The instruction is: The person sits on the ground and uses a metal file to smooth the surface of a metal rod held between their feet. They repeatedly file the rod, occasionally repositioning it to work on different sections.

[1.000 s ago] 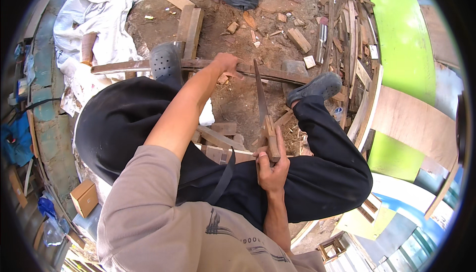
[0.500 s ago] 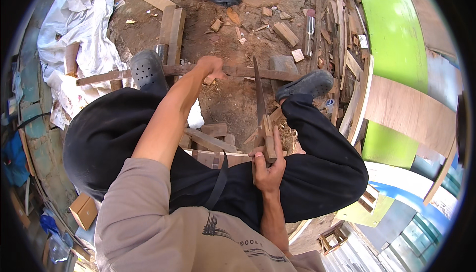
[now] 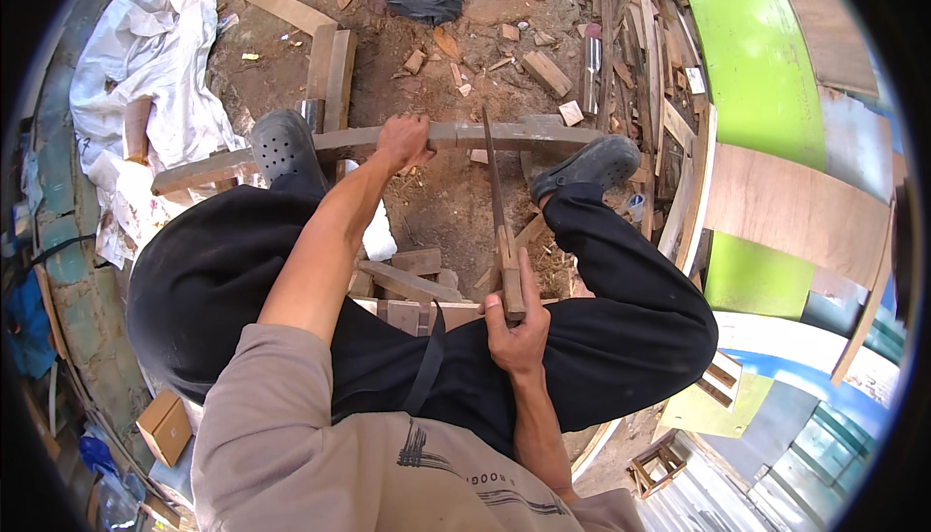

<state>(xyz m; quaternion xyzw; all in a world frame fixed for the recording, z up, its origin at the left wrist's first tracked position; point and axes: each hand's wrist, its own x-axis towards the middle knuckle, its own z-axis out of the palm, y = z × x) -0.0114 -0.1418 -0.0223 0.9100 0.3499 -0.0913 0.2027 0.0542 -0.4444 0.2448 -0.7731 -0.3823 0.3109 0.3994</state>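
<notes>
The left hand [image 3: 402, 136] closes around the long curved grey wooden strip [image 3: 388, 136], pinned under both dark clogs [image 3: 283, 144] so it stays put, while the right hand [image 3: 517, 323] grips the wooden-handled handsaw [image 3: 497, 212], whose blade meets the strip.

Bright, hard daylight falls across the scene, casting short dark shadows beneath the long wooden plank [image 3: 388, 139] at 12 o'clock, with glare on the white cloth [image 3: 145, 66] at 10 o'clock, sharp central focus, and heavy fisheye bending and black vignetting around the rim.
</notes>
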